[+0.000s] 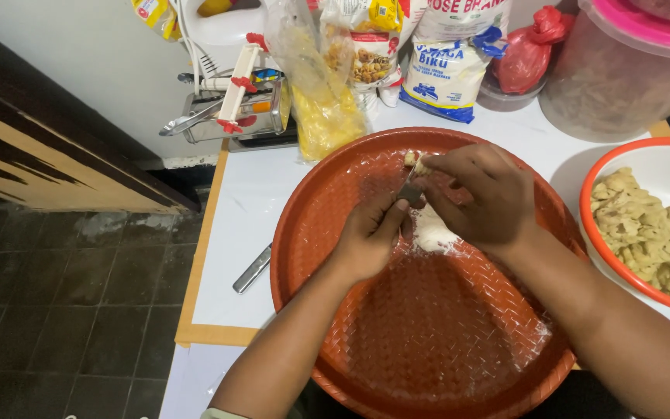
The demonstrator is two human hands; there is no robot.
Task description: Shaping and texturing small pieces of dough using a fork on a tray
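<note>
Head view: we look down on two bare hands working over a round orange-red woven plastic tray point(366, 341) on a white tabletop point(234, 248).
Left hand point(367, 239): our fingers are closed around a small grey metal tool point(409, 192), thumb pressed along it.
Right hand point(478, 198): our fingertips are pinched shut on a small pale lump of dough point(415, 161), held just above the tray and touching the tool's top.
Tray contents: we count one small heap of white flour point(432, 231), lying under the hands near the tray's middle; a faint dusting sits towards the right rim.
Bowl: one orange-rimmed white bowl point(661, 163) at the right, holding a pile of shaped pale dough pieces point(657, 233); too many overlap for us to count.
Tub: one clear plastic tub with a pink lid point(622, 62) behind the bowl; its contents look brownish, but we cannot tell what they are.
Bags: one clear bag of yellow crumbs point(321, 101), one white-and-blue sack point(447, 74) and one tied red bag point(533, 46) stand behind the tray.
Loose item: one metal-handled utensil point(252, 268) lies left of the tray.
</note>
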